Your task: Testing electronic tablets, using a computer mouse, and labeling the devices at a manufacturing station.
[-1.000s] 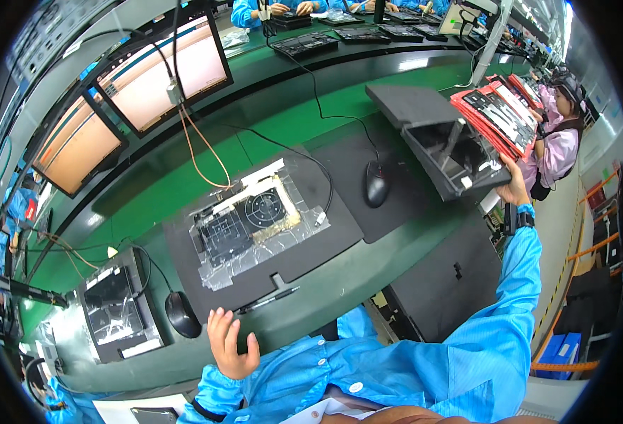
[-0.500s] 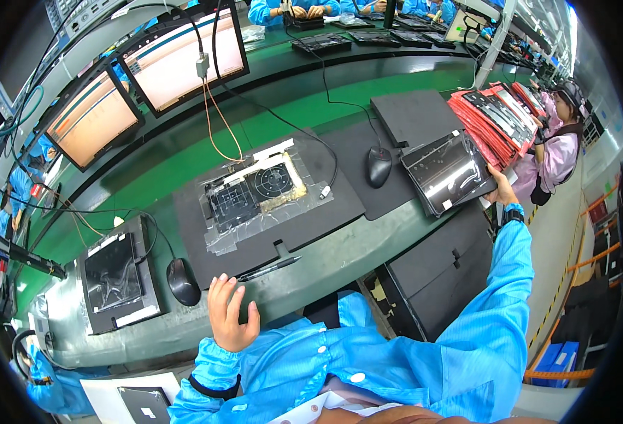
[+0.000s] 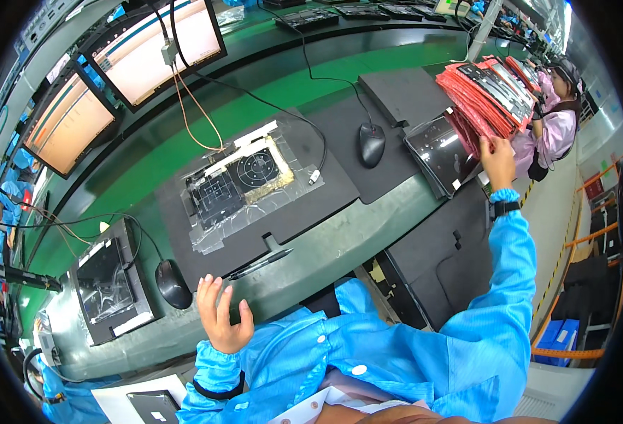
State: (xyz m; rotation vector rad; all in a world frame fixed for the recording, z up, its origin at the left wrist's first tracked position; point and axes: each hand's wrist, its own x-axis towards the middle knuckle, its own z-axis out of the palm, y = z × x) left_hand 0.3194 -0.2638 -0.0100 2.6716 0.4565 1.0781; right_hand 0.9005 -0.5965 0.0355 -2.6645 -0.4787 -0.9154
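Since the earlier frame the right hand has moved off the dark tray it was tipping up and now reaches to the stack of red-edged bags at the far right of the bench; the tray has come down and lies flat just beside that stack, partly under its lower edge. The right hand's fingers rest against the near edge of the stack, and whether they pinch a bag or only touch it cannot be told. The left hand has stayed at the near edge of the bench, raised with the fingers spread wide and holding nothing. Just beyond it lie a black pen and, to its left, a black mouse beside a small framed panel. In the middle of the bench a board wrapped in clear film lies on a black mat, with a second mouse to the right on another mat. Two lit monitors stand at the back left. Another person in pink sits beyond the stack.
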